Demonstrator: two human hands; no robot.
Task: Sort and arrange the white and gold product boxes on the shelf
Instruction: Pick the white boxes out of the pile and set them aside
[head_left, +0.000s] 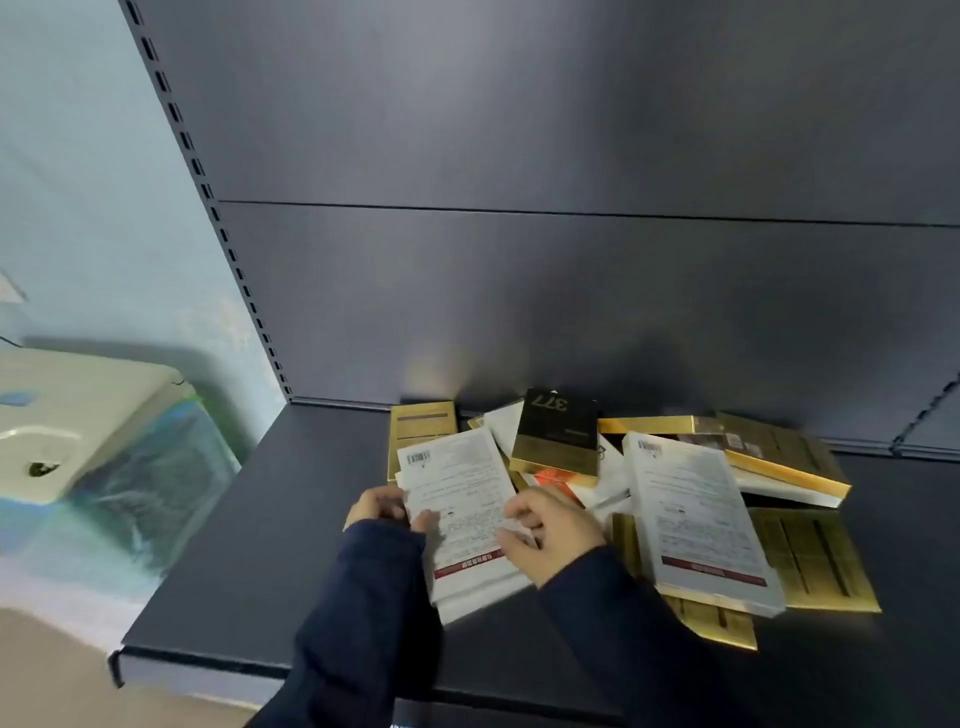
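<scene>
Barely begun, I judge: left hand (382, 506) and right hand (548, 535) grip one white box (462, 514) by its sides at the shelf (249, 571) front (printed face up). Beyond lies the unsorted heap (675, 493) of white and gold boxes.

White and gold boxes lie in a messy pile on the dark shelf (270, 545), near its back edge. One flat white box (462, 519) lies printed side up. A black and gold box (556, 436) leans on top.
</scene>
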